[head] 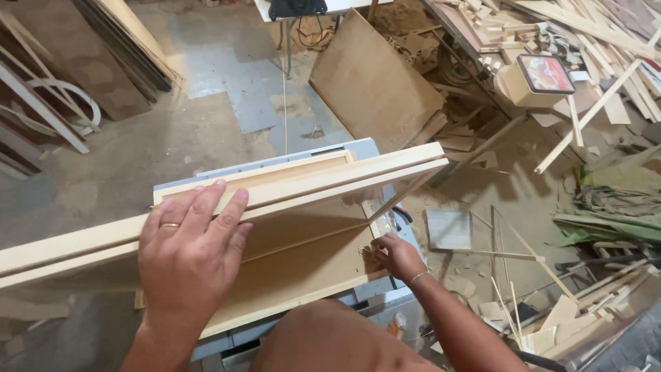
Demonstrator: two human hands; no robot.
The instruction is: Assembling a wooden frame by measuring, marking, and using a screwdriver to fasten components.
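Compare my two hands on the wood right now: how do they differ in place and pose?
The left hand lies flat, fingers spread, on the top edge of the long pale boards held on edge; the right hand sits lower and farther right, fingers curled at the edge of the flat wooden panel. The left hand wears a ring, while the right arm has a thin bracelet at the wrist. Both are bare and touching wood.

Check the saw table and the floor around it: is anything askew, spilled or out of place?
The wooden frame lies flat on the saw table under the left hand, with the right hand at its near edge. The oddity is the floor on the right: offcut strips and scraps lie scattered in loose heaps.
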